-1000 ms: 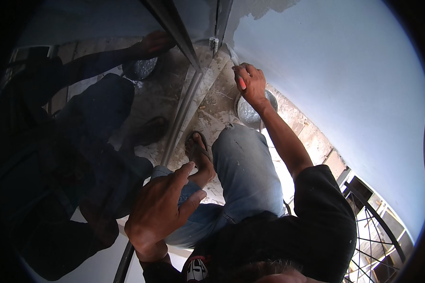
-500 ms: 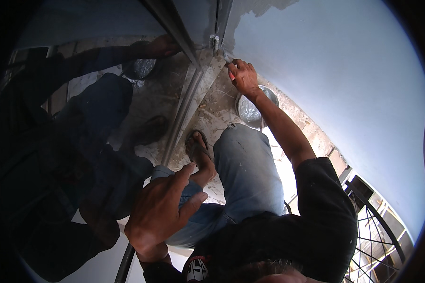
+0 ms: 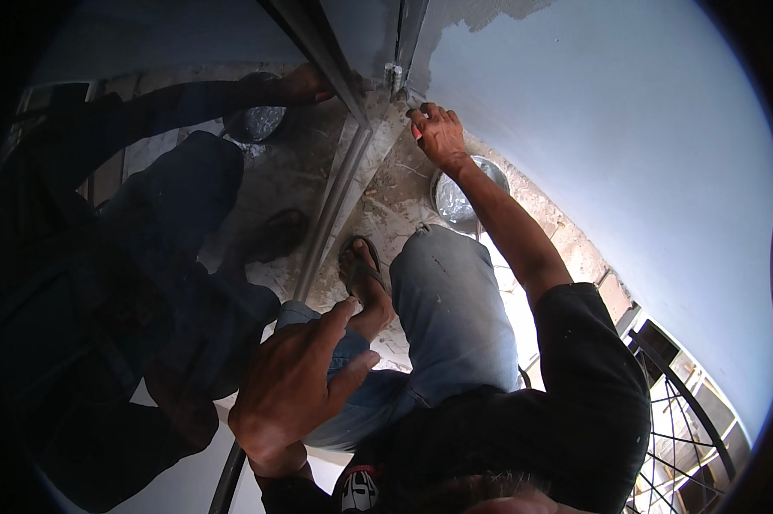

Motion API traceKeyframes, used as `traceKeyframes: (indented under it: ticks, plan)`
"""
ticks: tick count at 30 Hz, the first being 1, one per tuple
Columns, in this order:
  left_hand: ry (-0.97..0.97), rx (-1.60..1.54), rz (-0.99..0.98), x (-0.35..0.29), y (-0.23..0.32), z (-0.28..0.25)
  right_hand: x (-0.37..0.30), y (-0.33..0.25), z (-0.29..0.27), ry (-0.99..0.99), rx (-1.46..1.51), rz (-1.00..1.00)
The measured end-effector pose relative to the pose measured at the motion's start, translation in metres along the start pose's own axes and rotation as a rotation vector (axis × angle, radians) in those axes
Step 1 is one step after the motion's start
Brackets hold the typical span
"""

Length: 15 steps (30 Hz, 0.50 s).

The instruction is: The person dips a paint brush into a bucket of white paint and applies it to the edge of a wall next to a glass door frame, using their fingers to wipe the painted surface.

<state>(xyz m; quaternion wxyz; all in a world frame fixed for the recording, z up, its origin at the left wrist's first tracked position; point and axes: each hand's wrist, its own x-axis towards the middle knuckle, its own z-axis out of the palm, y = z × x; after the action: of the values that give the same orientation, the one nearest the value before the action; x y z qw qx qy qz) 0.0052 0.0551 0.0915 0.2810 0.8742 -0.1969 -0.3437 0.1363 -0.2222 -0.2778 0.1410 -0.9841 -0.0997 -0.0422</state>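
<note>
My right hand reaches to the bottom corner where the pale blue wall meets a metal door frame. Its fingers are closed round what looks like a putty knife; the red handle shows below the fingers, and the blade is mostly hidden at the wall's foot. Just below that wrist stands a bucket with glossy grey-white paste inside. My left hand hangs over my left thigh, holding nothing, fingers stretched and thumb apart.
A dark glass panel on the left mirrors my body and the bucket. Its metal frame runs down to the stained floor. Damp grey patches mark the wall near the corner. A spoked wheel stands behind at right.
My right hand has shifted slightly left and down at the wall's foot, and less of the blade shows. The left hand stays nearly still.
</note>
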Motion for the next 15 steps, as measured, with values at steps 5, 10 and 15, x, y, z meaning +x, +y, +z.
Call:
traceKeyframes:
  ticks: [5,10,15]
  plan:
    - [0.004,0.006,0.005,0.001,0.0,0.0,0.0,0.003,0.005,0.085,-0.026,-0.004]
    - [0.005,-0.007,0.006,0.0,0.0,0.0,-0.002,-0.001,-0.004,0.026,0.011,0.033]
    - [0.009,0.005,-0.004,-0.001,0.002,0.0,-0.004,0.001,-0.008,0.12,0.016,-0.005]
